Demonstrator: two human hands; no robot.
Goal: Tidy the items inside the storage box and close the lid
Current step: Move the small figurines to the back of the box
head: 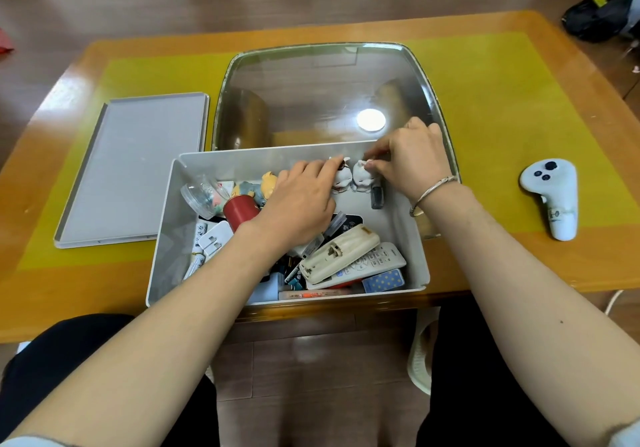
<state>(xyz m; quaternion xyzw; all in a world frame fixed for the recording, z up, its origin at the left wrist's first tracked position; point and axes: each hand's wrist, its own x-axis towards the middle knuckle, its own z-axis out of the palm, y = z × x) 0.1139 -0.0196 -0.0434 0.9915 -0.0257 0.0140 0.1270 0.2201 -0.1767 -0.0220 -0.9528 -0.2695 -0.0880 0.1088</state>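
Head view: open grey storage box (166, 239) holds clutter.

The scene is evenly and brightly lit from overhead; a round lamp reflection (371, 120) is seen as glare on the glossy metal tray (429, 76). Only soft shadows are cast. Straight worktop (485, 66) edges are bowed by wide-angle distortion, and slight softness is noticed throughout

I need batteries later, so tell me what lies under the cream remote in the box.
The cream remote rests on a white remote with buttons; a dotted blue box sits beside them. Anything deeper is covered.
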